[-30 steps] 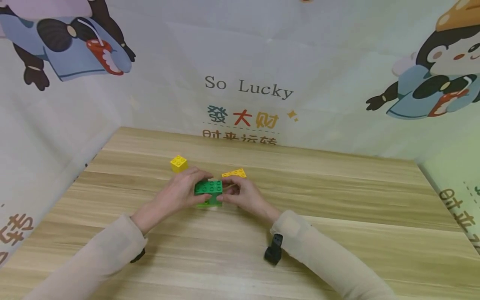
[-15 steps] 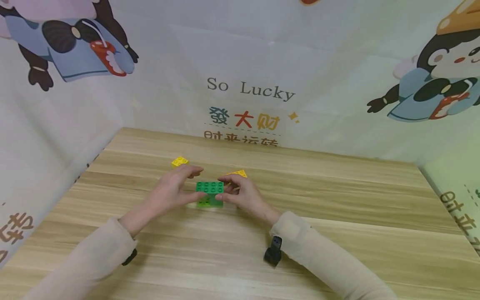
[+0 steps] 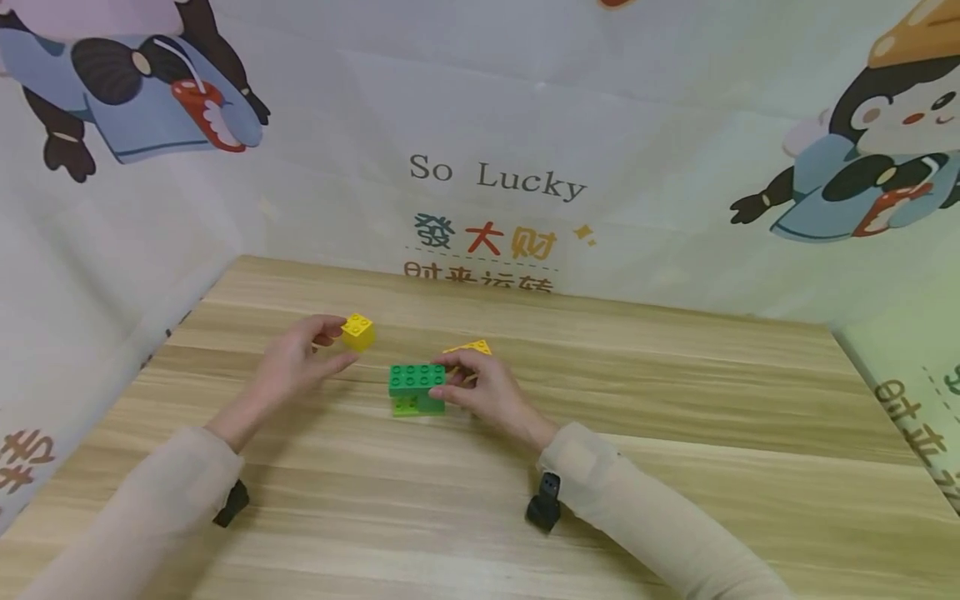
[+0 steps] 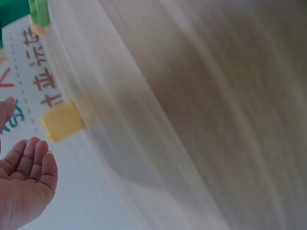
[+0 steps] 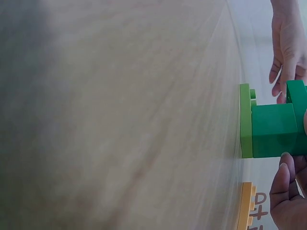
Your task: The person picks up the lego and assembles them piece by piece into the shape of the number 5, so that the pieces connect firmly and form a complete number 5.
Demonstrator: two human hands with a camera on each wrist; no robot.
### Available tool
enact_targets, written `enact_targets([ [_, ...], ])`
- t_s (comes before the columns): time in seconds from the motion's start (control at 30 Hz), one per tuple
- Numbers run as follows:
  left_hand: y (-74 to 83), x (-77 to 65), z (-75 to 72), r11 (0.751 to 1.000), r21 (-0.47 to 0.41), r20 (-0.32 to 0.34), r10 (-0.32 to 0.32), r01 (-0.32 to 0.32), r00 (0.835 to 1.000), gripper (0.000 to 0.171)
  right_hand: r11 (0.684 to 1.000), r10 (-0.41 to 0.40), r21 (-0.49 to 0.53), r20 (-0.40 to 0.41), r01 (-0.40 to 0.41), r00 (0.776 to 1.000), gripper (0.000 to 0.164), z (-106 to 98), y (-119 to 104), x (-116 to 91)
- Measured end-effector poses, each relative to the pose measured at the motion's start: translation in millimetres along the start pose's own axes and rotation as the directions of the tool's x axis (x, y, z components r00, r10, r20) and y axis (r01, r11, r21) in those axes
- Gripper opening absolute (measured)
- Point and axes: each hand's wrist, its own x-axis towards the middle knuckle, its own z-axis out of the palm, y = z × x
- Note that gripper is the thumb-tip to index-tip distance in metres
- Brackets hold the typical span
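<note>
Wood-grain tabletop [image 3: 675,467] stretches in front of me, pale and striped, with broad bare room near my body and off to the right, well away from the table's edges.

Nearest to me, both my forearms come in from below in beige sleeves, each with a small dark camera strapped under the wrist. My right hand [image 3: 487,392] reaches to the middle of the table and holds the dark green brick [image 3: 417,379] at its right end, fingertips on top and thumb low on the side. That brick sits on a thinner light green plate [image 3: 408,407], which lies flat on the wood. The right wrist view shows the same pair side-on, the dark green brick [image 5: 273,130] stacked on the plate [image 5: 245,120].

Just behind my right hand, a flat yellow plate [image 3: 468,347] lies on the table, partly hidden by my fingers.

Farther left, my left hand [image 3: 296,362] is lifted, fingers loosely curved and apart, thumb and forefinger either side of a small yellow cube brick [image 3: 358,331]; I cannot tell whether they touch it. The left wrist view is blurred and shows the palm open beside the yellow cube.

Beyond the table, printed fabric walls [image 3: 495,125] close in on three sides, with cartoon penguins and the words "So Lucky".
</note>
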Motion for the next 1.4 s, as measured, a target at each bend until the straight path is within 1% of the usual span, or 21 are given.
enact_targets([
  [0.13,-6.3,5.0,-5.5,0.996,-0.022,0.032,-0.082,0.082,0.996,0.055,1.0,0.003,0.005,0.011,-0.003,1.0,0.034,0.1,0.1,1.2],
  [0.2,-8.1,7.6,-6.5,0.994,-0.014,0.047,-0.103,0.104,0.994,0.056,1.0,0.005,0.007,0.016,-0.005,1.0,0.034,-0.1,-0.6,1.2],
  [0.3,-9.8,11.4,-6.1,0.993,0.004,0.053,-0.117,0.117,0.992,0.057,1.0,0.011,0.003,0.02,-0.011,1.0,0.034,0.0,-0.9,1.8],
  [0.43,-11.8,16.7,-3.4,0.992,0.006,0.048,-0.13,0.13,0.99,0.057,1.0,0.003,-0.007,0.021,-0.003,1.0,0.035,0.5,-0.4,3.1],
  [0.57,-14.0,22.1,1.4,0.987,0.006,0.043,-0.159,0.159,0.986,0.058,1.0,-0.002,-0.011,0.027,0.003,1.0,0.035,0.6,-0.5,3.4],
  [0.8,-13.3,27.8,10.4,0.969,-0.033,0.042,-0.244,0.246,0.969,0.06,1.0,0.007,-0.014,0.027,-0.006,1.0,0.035,-0.8,-1.4,3.2],
  [0.83,-12.9,28.1,11.2,0.966,-0.037,0.042,-0.253,0.254,0.967,0.06,1.0,0.008,-0.015,0.029,-0.008,1.0,0.035,-2.0,-6.7,1.5],
  [1.03,-11.6,28.8,13.5,0.959,-0.051,0.042,-0.275,0.277,0.96,0.059,1.0,0.015,-0.006,0.029,-0.014,0.999,0.035,-2.9,-5.9,1.6],
  [1.07,-11.6,29.2,13.8,0.958,-0.053,0.045,-0.278,0.28,0.959,0.059,1.0,0.015,-0.002,0.027,-0.015,1.0,0.035,-2.1,-0.4,3.2],
  [1.1,-11.0,29.7,14.3,0.957,-0.052,0.047,-0.282,0.285,0.958,0.059,1.0,0.017,0.0,0.026,-0.017,1.0,0.035,-2.4,-0.2,3.0],
  [1.23,-9.4,31.1,16.4,0.954,-0.042,0.056,-0.295,0.298,0.954,0.057,0.999,0.031,0.009,0.026,-0.031,0.999,0.036,-3.2,0.4,2.2],
  [1.4,-8.5,32.4,19.4,0.953,-0.02,0.053,-0.301,0.302,0.952,0.055,0.999,0.038,0.022,0.024,-0.038,0.999,0.036,-3.2,1.9,1.5],
])
